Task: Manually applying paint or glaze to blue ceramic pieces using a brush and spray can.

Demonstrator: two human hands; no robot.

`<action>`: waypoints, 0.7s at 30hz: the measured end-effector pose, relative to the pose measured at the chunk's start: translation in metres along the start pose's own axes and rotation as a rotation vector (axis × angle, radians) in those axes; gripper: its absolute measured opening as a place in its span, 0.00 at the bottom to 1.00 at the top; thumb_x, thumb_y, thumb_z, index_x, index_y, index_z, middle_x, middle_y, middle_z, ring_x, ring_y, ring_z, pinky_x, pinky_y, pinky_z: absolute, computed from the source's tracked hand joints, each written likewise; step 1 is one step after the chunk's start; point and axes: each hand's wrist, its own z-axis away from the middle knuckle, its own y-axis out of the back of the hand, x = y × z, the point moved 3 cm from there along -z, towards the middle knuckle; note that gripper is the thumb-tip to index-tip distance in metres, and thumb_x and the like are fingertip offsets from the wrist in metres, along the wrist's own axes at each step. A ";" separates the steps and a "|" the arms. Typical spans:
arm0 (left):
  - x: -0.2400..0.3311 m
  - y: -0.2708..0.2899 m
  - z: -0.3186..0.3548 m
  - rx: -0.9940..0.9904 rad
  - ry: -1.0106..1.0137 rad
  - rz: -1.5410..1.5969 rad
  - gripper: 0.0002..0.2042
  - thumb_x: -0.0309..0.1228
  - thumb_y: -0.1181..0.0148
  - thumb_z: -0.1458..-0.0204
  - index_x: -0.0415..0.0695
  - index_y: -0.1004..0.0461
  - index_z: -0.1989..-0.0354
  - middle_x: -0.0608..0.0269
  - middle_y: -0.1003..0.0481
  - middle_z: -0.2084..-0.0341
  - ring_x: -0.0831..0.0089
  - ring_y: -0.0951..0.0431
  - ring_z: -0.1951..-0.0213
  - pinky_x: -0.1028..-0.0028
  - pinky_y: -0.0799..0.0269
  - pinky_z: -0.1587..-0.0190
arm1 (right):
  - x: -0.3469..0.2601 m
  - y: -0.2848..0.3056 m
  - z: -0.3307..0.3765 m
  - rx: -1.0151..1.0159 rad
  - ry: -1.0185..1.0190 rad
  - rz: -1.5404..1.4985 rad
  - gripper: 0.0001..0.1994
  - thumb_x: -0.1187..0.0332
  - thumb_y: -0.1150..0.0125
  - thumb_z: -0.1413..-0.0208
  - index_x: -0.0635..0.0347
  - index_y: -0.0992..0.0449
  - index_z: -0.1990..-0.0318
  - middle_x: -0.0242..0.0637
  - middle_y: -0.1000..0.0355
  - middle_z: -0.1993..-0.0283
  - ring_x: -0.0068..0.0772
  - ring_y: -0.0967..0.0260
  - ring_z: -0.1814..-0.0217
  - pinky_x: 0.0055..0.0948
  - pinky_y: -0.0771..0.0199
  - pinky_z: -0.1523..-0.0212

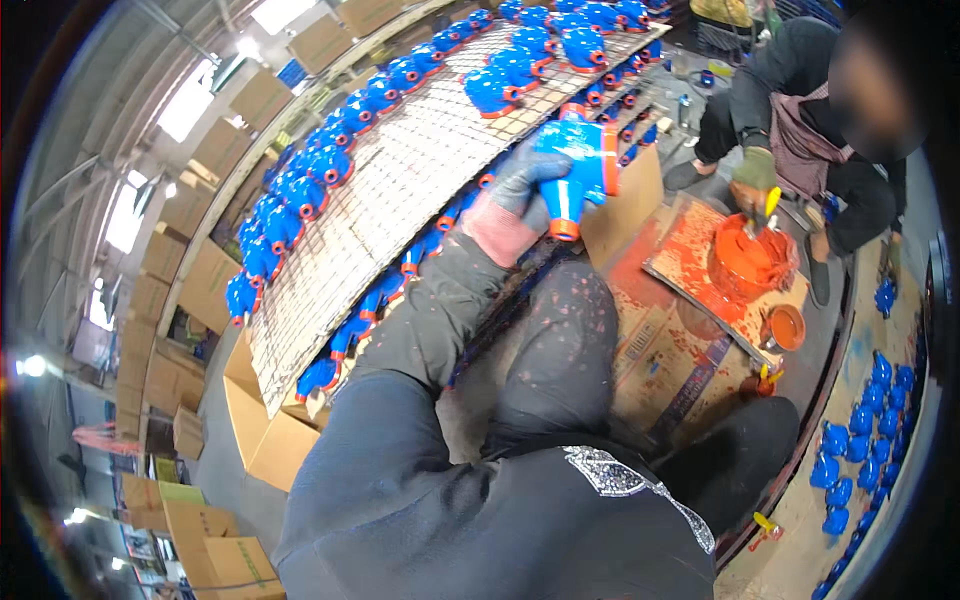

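My left hand, in a grey glove with a pinkish cuff, is closed around a glossy blue valve body with orange-red rims. It holds the piece up in the air beside a mesh-topped rack, with a narrower end pointing down and the wide rim to the right. My right hand does not show. To the right, an orange-red paint bucket stands on a paint-splashed board. A brush with a yellow handle leans in the bucket.
Rows of similar blue parts line the rack top; more sit on shelves beneath. A co-worker squats at upper right, a green-gloved hand near the bucket. A small paint cup stands beside it. Blue parts lie far right.
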 end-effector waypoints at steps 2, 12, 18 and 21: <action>0.038 0.012 0.019 0.131 -0.032 -0.225 0.28 0.25 0.39 0.56 0.37 0.39 0.44 0.52 0.29 0.54 0.62 0.23 0.58 0.64 0.22 0.56 | -0.002 -0.021 -0.011 -0.069 0.021 -0.035 0.26 0.69 0.50 0.42 0.62 0.43 0.36 0.41 0.41 0.37 0.35 0.48 0.33 0.31 0.50 0.34; 0.193 0.139 0.049 0.846 -0.238 -1.247 0.34 0.35 0.27 0.64 0.40 0.34 0.46 0.60 0.27 0.59 0.71 0.24 0.61 0.74 0.25 0.59 | -0.034 -0.101 -0.057 -0.273 0.074 -0.133 0.25 0.68 0.50 0.42 0.63 0.42 0.37 0.41 0.40 0.38 0.36 0.46 0.35 0.31 0.48 0.35; 0.261 0.233 0.037 0.993 -0.243 -1.731 0.39 0.35 0.28 0.72 0.38 0.34 0.45 0.54 0.27 0.56 0.65 0.24 0.60 0.69 0.26 0.56 | -0.062 -0.163 -0.088 -0.388 0.092 -0.173 0.24 0.67 0.51 0.41 0.63 0.41 0.38 0.41 0.39 0.39 0.37 0.44 0.36 0.31 0.47 0.36; 0.272 0.266 0.012 1.114 -0.141 -2.027 0.39 0.38 0.28 0.73 0.37 0.33 0.46 0.52 0.25 0.59 0.65 0.23 0.60 0.70 0.27 0.57 | -0.072 -0.178 -0.105 -0.405 0.086 -0.165 0.24 0.67 0.51 0.41 0.63 0.40 0.38 0.41 0.39 0.39 0.37 0.44 0.36 0.31 0.46 0.36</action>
